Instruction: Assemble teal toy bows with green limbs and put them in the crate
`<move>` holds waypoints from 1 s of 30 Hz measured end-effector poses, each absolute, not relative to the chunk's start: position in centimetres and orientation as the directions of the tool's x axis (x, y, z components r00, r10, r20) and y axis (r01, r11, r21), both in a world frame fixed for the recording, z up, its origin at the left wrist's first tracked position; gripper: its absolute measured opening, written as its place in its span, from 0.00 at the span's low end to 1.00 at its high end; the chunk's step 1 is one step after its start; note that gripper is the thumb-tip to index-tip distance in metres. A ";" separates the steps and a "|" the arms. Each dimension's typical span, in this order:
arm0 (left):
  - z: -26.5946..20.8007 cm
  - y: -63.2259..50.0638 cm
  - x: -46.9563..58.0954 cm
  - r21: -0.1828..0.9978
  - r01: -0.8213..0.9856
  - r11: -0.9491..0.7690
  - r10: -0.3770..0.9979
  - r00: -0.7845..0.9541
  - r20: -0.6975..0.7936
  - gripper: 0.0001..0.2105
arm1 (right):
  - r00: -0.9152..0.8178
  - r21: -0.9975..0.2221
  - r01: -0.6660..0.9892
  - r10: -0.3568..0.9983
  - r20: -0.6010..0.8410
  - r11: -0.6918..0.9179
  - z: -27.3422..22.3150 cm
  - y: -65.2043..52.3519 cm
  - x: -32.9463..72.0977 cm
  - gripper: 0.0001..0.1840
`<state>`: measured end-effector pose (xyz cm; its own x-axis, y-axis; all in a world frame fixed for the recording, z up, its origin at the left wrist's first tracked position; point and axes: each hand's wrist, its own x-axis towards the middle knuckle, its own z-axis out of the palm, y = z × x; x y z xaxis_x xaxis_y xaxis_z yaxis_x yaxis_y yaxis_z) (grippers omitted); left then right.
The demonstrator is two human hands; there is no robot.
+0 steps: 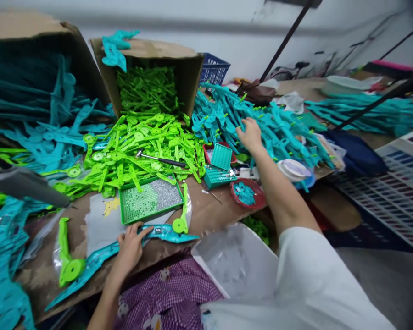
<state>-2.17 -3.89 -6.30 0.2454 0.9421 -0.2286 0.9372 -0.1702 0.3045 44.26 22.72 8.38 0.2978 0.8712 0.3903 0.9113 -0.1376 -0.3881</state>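
My left hand grips the middle of a long teal bow-shaped plastic part lying along the table's front edge, its index finger stretched along the top. Two lime-green plastic arms with round discs rest by it: one green arm near the left end, another green arm at the right end. My right hand is stretched out over a pile of teal parts at the back right, thumb and fingers apart, with nothing visible between them. Whether it touches the pile is unclear.
A green tray of small metal pieces stands mid-table, behind it a hammer on heaped lime-green parts. A red bowl with teal pieces sits right. Cardboard boxes stand behind; a grey power tool juts in left.
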 end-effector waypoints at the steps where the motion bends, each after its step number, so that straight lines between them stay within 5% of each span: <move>1: -6.4 -3.9 -2.2 0.299 0.940 -0.166 0.945 0.239 -0.225 0.30 | 0.323 -0.394 0.905 0.861 0.392 -0.160 8.8 24.2 45.4 0.26; 8: -7.3 -4.4 -2.3 0.292 0.947 -0.132 0.950 0.205 -0.236 0.31 | 0.508 -0.472 0.821 0.787 0.350 -0.320 9.5 29.8 49.7 0.32; 12: -8.1 -4.6 -2.4 0.277 0.952 -0.128 0.956 0.193 -0.221 0.33 | 0.549 -0.484 0.803 0.747 0.374 -0.348 8.0 31.9 51.3 0.02; 14: -8.5 -4.8 -2.5 0.271 0.953 -0.131 0.963 0.188 -0.194 0.33 | 0.541 -0.483 0.811 0.737 0.405 -0.330 7.4 32.6 51.6 0.19; 17: -9.0 -5.0 -2.7 0.277 0.951 -0.138 0.968 0.188 -0.164 0.33 | 0.517 -0.483 0.827 0.729 0.449 -0.289 7.4 33.1 51.6 0.27; 24: -8.4 -4.7 -3.1 0.292 0.947 -0.133 0.955 0.202 -0.219 0.32 | 0.331 -0.397 0.915 0.681 0.653 -0.065 11.6 32.5 49.6 0.24; 30: -7.9 -4.5 -2.7 0.272 0.951 -0.150 0.966 0.200 -0.166 0.31 | 0.008 -0.311 0.922 0.794 0.607 0.228 12.6 30.5 45.6 0.21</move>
